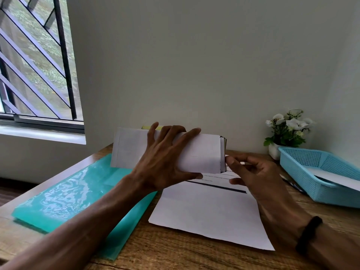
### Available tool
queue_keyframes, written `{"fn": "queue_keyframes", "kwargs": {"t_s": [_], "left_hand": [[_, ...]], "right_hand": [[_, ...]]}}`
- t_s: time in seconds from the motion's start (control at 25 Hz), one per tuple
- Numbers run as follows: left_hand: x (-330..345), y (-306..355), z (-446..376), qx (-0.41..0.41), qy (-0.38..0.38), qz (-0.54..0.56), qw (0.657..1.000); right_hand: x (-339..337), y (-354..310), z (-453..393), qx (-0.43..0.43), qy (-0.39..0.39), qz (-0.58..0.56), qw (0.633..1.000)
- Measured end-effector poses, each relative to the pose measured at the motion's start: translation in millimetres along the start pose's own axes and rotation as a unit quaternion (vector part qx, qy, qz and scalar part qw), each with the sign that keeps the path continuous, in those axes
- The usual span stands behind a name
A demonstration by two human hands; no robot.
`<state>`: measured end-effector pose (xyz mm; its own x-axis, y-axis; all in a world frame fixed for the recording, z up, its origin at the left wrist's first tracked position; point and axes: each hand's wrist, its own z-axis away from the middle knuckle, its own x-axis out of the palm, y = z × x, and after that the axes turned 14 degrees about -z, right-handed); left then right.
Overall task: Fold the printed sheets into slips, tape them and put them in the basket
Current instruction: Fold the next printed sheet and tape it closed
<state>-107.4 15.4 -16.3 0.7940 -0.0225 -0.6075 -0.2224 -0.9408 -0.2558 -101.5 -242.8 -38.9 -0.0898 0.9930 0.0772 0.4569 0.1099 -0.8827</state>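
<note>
Your left hand is grasping the folded slip across its middle and holds it above the counter. Your right hand pinches the slip's end at 3 o'clock. A printed sheet lies flat below. The blue basket stands at 3 o'clock and already holds paper.

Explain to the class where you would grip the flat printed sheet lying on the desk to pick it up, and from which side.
Take the flat printed sheet by its near right corner, coming from the person's own side. That corner lies bare on the wooden desk, while the far edge sits under the right hand and the folded slip held in the left hand.
</note>
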Motion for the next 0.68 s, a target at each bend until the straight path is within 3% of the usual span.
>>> {"fn": "queue_keyframes", "kwargs": {"t_s": [0.4, 0.68], "left_hand": [[0.5, 10.7, 1.9, 0.029, 0.003, -0.005, 1.000], [-0.8, 22.6, 3.1, 0.048, 0.004, -0.010, 0.999]], "right_hand": [[9.9, -4.8, 9.5, 0.003, -0.114, 0.050, 0.992], [8.6, -8.6, 15.3, 0.043, -0.112, -0.007, 0.993]]}}
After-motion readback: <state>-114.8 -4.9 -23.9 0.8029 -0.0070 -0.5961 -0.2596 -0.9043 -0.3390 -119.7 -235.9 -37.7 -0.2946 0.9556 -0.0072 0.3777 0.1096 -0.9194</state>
